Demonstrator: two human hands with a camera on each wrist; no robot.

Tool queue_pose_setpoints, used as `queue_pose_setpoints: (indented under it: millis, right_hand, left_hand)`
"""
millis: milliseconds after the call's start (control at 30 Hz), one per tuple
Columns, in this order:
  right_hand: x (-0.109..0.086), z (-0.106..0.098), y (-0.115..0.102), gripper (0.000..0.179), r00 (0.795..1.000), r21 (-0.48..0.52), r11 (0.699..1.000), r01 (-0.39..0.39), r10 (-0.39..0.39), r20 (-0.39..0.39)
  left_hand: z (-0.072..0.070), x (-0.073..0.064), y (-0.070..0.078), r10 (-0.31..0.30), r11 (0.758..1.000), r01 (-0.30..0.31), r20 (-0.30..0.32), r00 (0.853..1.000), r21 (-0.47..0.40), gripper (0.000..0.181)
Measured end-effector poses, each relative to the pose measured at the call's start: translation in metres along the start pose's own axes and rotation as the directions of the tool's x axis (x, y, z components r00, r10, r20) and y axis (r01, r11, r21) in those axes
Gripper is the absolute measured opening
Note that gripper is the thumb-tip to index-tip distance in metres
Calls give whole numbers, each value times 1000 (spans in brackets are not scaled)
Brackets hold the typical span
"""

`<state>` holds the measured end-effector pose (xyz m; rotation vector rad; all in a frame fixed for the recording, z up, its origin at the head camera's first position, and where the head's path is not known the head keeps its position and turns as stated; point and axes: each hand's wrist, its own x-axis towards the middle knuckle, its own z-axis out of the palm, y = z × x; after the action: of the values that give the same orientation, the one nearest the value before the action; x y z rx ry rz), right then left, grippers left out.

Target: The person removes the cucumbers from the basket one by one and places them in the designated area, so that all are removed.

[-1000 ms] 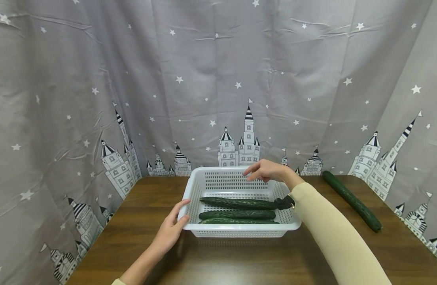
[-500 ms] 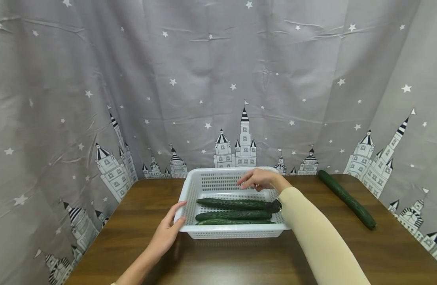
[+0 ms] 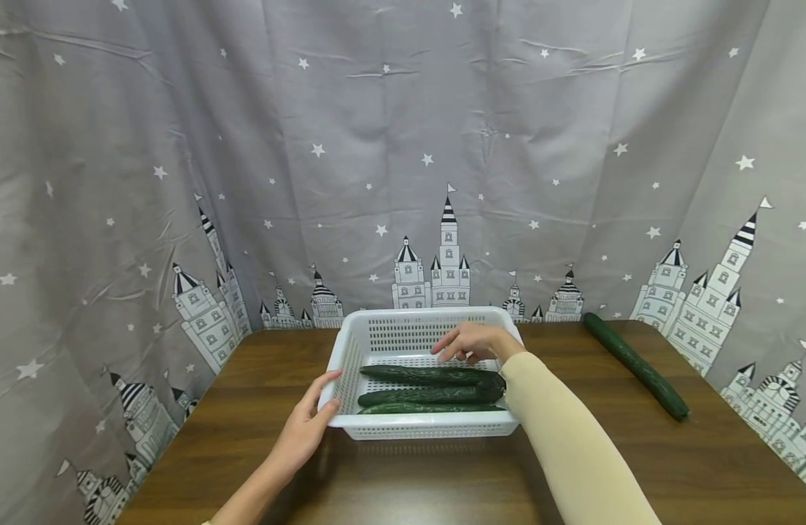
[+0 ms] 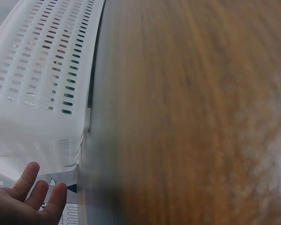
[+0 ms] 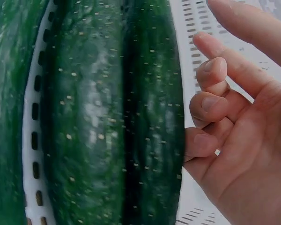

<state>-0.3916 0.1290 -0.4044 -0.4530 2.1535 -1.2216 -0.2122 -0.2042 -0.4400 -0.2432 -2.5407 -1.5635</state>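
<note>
In the head view a white plastic basket (image 3: pixel 424 316) stands on the wooden table with several dark green cucumbers (image 3: pixel 422 375) lying crosswise inside. My left hand (image 3: pixel 305 423) holds its left rim near the front corner. Fingers of that hand show by the basket's end (image 4: pixel 42 122) in the left wrist view. My right hand (image 3: pixel 471 341) hovers over the basket's right half, fingers loosely bent and nothing in them. Seen from the right wrist, a cucumber (image 5: pixel 152 112) lies close beside the bent fingers (image 5: pixel 210 104). The sleeve covers the basket's right front corner.
Another long cucumber (image 3: pixel 635 364) lies slanting on the table's right side. Behind the wooden table (image 3: pixel 403 481) hangs a grey curtain (image 3: pixel 350 146) printed with stars and castles.
My right hand has sunk lower into the basket and shifted slightly left. My left hand keeps its place on the rim. The head view has turned slightly right.
</note>
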Motion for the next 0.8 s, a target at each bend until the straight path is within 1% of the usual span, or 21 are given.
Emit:
queue_pose_setpoints:
  millis: [233,467,600,800]
  right_hand:
    - [4,10,2,42,1000,-61,998,-4,4,12]
    - [6,14,5,37,1000,-74,997,-26,26,5]
    - [7,15,7,37,999,-77,996,-36,35,-7]
    - [7,15,8,39,999,-71,997,-43,41,-26]
  left_hand:
    - [-1,0,0,-4,1000,4,6,1000,-1,47]
    - [-4,0,0,-21,1000,21,9,1000,-1,47]
    - [-4,0,0,-29,1000,29,13,1000,-7,47]
    - [-5,0,-1,-25,1000,25,19,1000,-12,47]
